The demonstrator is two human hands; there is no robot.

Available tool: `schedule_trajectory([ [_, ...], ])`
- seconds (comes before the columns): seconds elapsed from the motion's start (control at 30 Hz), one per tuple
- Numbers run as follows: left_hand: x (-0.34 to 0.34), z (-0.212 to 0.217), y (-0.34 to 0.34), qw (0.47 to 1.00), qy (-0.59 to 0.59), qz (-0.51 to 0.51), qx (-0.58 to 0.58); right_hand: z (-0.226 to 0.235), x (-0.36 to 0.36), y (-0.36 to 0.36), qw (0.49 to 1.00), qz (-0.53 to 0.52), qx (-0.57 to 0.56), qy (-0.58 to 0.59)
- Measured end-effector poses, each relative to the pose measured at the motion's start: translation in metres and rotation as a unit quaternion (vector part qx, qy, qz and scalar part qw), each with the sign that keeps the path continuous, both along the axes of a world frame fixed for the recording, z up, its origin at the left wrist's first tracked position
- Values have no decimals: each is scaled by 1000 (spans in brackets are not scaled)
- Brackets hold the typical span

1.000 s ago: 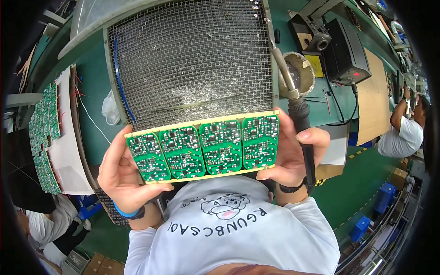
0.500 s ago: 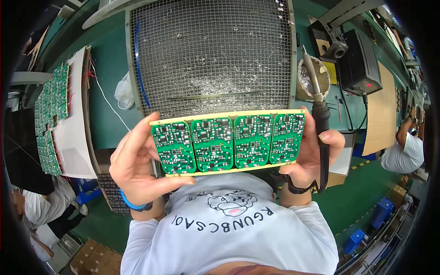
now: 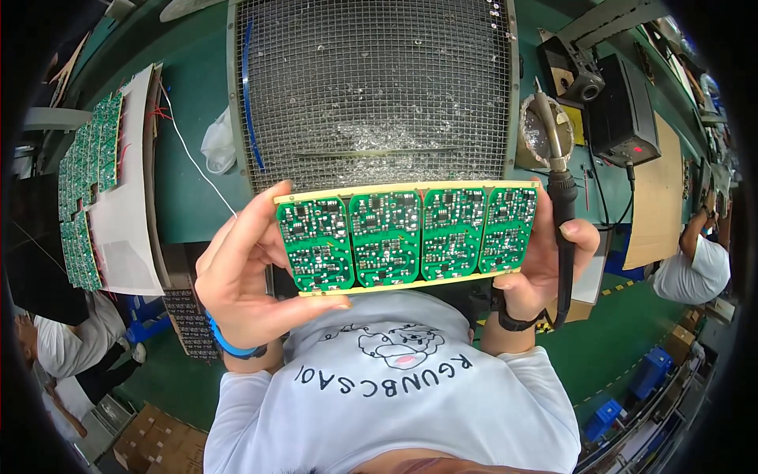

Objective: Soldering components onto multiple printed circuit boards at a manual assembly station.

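A panel of green circuit boards (image 3: 407, 235), edged in pale yellow, is held up in front of me with its solder side facing the camera. My left hand (image 3: 245, 276) grips its left end, thumb under the lower edge. My right hand (image 3: 545, 253) holds the right end and also clasps a black-handled soldering iron (image 3: 562, 213), whose metal tip points up toward a round tip-cleaner holder (image 3: 541, 130). Behind the panel lies a large wire-mesh tray (image 3: 371, 87) speckled with solder bits.
More green circuit boards (image 3: 87, 189) lie on a white sheet at the left of the green bench. A black soldering station (image 3: 624, 118) stands at the right. A crumpled clear bag (image 3: 219, 142) lies by the mesh. Another person in white (image 3: 695, 253) works at far right.
The panel and both hands have shifted to the right and slightly up in view. The grip on the panel and the iron is unchanged.
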State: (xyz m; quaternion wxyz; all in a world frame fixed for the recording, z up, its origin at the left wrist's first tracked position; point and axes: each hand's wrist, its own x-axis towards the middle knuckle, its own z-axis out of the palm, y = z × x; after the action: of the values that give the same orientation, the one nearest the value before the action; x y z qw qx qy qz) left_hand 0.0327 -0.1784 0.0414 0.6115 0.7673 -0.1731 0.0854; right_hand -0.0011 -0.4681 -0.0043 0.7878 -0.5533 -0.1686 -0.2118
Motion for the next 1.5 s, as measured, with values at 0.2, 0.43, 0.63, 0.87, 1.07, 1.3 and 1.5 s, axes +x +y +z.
schedule_trajectory([
  [0.2,0,6,-1,1000,7,-16,3,-5,-1,-3,1000,12,-9,-12],
  [0.43,-2,10,-5,999,10,-26,17,-8,-3,-7,1000,10,-9,-10],
  [0.63,-3,10,-5,999,-1,-20,42,-9,-6,-6,1000,-17,-13,9],
  [0.87,-4,11,-8,999,5,1,53,-10,-6,-8,999,-34,-35,25],
  [1.07,-1,13,-7,998,-8,-8,69,-8,-7,-7,998,-43,-37,41],
  [1.3,0,14,-10,998,11,-16,58,-12,-3,-8,993,-79,-77,32],
  [1.5,3,14,-10,998,26,-21,61,-14,0,-10,994,-78,-69,43],
])
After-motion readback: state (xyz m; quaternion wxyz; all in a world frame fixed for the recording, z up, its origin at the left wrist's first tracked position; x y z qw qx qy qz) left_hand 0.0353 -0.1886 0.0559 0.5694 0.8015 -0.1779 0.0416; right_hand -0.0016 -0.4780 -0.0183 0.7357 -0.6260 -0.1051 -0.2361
